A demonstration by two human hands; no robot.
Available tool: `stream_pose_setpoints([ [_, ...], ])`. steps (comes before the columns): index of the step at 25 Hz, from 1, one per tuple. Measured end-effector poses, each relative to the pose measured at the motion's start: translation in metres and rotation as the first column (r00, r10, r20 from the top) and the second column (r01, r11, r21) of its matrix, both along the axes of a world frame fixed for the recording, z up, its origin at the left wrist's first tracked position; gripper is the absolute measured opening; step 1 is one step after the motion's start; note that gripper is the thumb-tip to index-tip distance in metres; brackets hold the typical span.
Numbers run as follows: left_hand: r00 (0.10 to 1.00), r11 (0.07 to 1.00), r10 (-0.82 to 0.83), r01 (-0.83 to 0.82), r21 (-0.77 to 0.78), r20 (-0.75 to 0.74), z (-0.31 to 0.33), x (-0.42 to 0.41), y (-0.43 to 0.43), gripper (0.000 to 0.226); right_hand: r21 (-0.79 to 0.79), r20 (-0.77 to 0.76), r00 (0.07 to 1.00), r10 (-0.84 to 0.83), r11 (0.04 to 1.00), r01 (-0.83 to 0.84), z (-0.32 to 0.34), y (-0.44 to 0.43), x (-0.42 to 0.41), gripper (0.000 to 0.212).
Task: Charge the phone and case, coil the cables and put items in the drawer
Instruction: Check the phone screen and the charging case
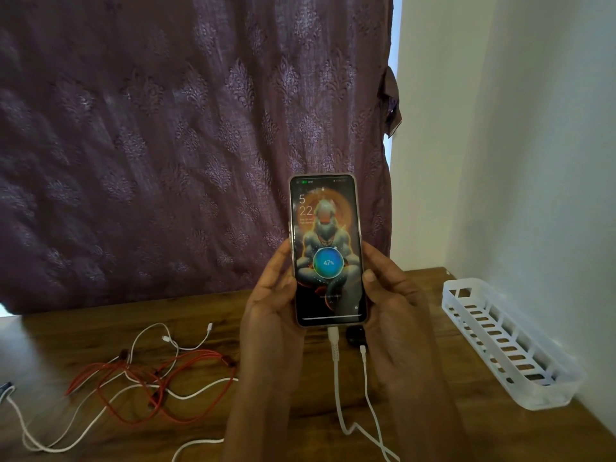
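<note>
Above the counter (83,331), the left hand (271,295) and right hand (391,295) both grip the upright phone (328,251) by its edges, its white cable (335,358) plugged in and screen reading 47%, so it should be laid down gently without tugging the plug.

The phone (328,251) is held upright above the table (83,328), gripped at its two long edges by the left hand (273,295) and the right hand (390,295). A cable (335,361) is plugged into its lower end and is led down toward the near edge. Just right of that plug the case (356,335) is set on the table, with a second cable (366,378) ending at its near side. A tangle (150,378) of cables is spread at the left. A basket (506,345) is placed at the right, beside the wall (533,128). A curtain (166,128) is hung behind the table.
</note>
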State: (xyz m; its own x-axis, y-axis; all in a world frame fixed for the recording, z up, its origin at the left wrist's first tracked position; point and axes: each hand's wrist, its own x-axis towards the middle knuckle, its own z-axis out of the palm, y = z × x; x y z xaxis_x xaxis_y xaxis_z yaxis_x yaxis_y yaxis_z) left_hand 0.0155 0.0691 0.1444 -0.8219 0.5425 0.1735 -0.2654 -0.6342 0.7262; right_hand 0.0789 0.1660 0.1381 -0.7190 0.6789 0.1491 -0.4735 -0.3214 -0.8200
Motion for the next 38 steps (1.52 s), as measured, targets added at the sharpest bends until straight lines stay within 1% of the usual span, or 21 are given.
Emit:
stream_pose_setpoints([
  [7, 1.000, 1.000, 0.001, -0.001, 0.008, 0.008, -0.001, -0.001, -0.004, 0.054, -0.012, -0.004, 1.000, 0.005, 1.000, -0.005, 0.002, -0.004, 0.001, 0.029],
  [21, 1.000, 1.000, 0.008, -0.008, -0.003, 0.008, -0.003, 0.001, -0.009, 0.053, 0.036, 0.027, 1.000, -0.007, 0.999, 0.006, 0.000, -0.008, 0.000, 0.028],
  [29, 1.000, 1.000, 0.015, -0.015, -0.008, 0.008, -0.004, 0.002, -0.011, 0.053, 0.006, 0.003, 1.000, 0.021, 1.000, -0.021, 0.000, -0.009, 0.002, 0.029],
  [38, 1.000, 1.000, 0.018, -0.018, -0.013, 0.004, -0.006, 0.003, -0.013, 0.056, 0.011, 0.033, 0.999, 0.025, 1.000, -0.026, -0.005, -0.008, 0.001, 0.030],
])
